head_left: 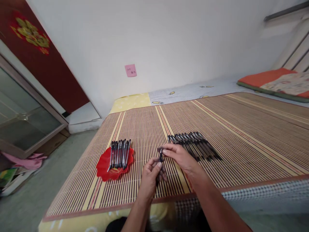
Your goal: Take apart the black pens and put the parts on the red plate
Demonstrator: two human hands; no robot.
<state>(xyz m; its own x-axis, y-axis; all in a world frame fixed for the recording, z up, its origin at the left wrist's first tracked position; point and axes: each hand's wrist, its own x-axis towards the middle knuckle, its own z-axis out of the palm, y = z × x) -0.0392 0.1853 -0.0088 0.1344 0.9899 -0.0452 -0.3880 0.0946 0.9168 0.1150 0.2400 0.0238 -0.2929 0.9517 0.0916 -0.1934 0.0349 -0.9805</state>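
Observation:
Between my two hands is a black pen [160, 156], held roughly upright above the mat. My left hand [152, 170] is closed around its lower part. At its top end, the fingertips of my right hand [177, 154] pinch the pen; whether they grip a cap or the barrel I cannot make out. To the right, several dark pens [193, 143] lie side by side in a slanted row, partly behind my right hand. On the left, several clear-barrelled pens with black caps [119, 153] rest across a red scalloped dish [103, 166].
A striped bamboo mat [142, 129] covers the bed, with a patterned sheet [183, 93] along the wall. A folded orange-edged quilt [270, 80] lies at the far right. A pink note [130, 70] is on the wall. A glass-paned door [26, 109] stands at left.

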